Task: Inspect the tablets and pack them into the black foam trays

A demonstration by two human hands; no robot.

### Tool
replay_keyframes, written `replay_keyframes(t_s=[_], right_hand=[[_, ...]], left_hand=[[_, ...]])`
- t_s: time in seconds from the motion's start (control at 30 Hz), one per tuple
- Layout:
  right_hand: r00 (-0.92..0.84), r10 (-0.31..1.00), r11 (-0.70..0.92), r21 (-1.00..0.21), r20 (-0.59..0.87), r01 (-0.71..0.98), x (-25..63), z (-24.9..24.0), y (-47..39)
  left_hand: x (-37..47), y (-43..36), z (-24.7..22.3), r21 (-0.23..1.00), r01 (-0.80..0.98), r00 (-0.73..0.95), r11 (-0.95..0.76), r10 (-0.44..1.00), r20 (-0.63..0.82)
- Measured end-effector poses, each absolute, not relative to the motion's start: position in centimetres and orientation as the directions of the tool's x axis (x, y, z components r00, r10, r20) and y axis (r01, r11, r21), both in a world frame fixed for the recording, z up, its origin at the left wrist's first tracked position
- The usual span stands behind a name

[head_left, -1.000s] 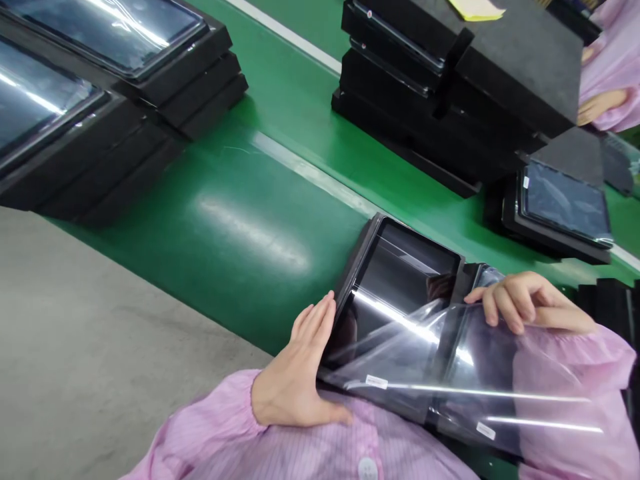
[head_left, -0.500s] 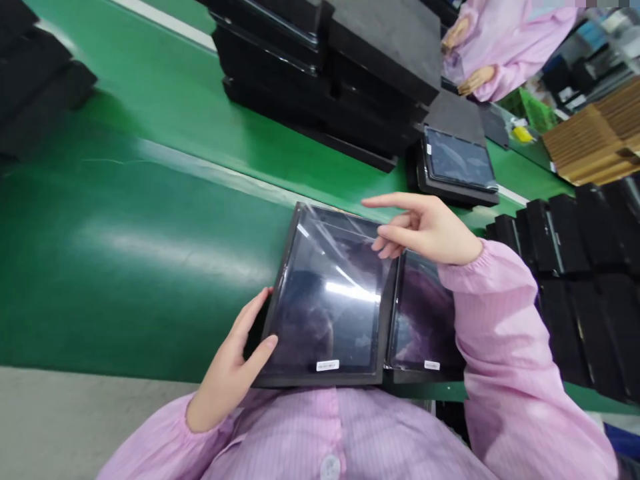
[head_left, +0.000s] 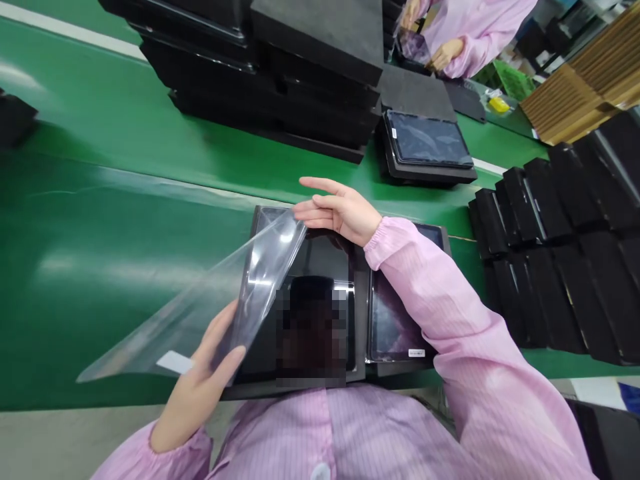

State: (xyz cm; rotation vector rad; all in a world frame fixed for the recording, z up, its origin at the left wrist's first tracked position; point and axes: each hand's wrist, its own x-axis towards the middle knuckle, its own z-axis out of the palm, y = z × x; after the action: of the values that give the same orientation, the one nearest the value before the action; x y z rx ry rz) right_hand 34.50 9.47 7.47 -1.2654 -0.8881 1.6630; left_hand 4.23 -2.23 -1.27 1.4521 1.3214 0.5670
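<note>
A tablet [head_left: 320,267] with a glossy dark screen lies in a black foam tray [head_left: 357,373] at the table's front edge. Clear film [head_left: 200,300] is lifted off most of its screen and folds over to the left, a white label on it. The film's upper corner is pinched in my right hand [head_left: 337,210], above the tablet's far edge. My left hand [head_left: 205,373] grips the left side of the tray, seen partly through the film. To the right is a second tablet [head_left: 395,320] with a white label, partly under my right sleeve.
Black foam trays [head_left: 280,87] are stacked beyond the hands. Another tablet [head_left: 430,140] lies on foam at the back right. Rows of black trays [head_left: 545,253] stand at the right, near brown cardboard [head_left: 580,100]. Across the green table [head_left: 125,267], a person in pink works with both hands.
My right hand has moved left, peeling the film from the tablet's screen toward the left. My left hand stays at the tray's left side. The view has shifted.
</note>
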Motion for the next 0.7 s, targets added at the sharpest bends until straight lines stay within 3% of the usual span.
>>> replay_keyframes(t_s=[0.5,0.7], right_hand=[[-0.023,0.941,-0.337,-0.941,-0.337,-0.011,36.9,10.2,7.7],[0.044,0.974,-0.227,-0.936,-0.224,0.268,36.9,8.7,5.3]], left_hand=[[4.4,-2.5,-0.7,0.898,0.398,0.244,0.186,0.923,-0.299],[4.7,-3.4,-0.6,0.884,0.451,0.256,0.123,0.931,-0.260]])
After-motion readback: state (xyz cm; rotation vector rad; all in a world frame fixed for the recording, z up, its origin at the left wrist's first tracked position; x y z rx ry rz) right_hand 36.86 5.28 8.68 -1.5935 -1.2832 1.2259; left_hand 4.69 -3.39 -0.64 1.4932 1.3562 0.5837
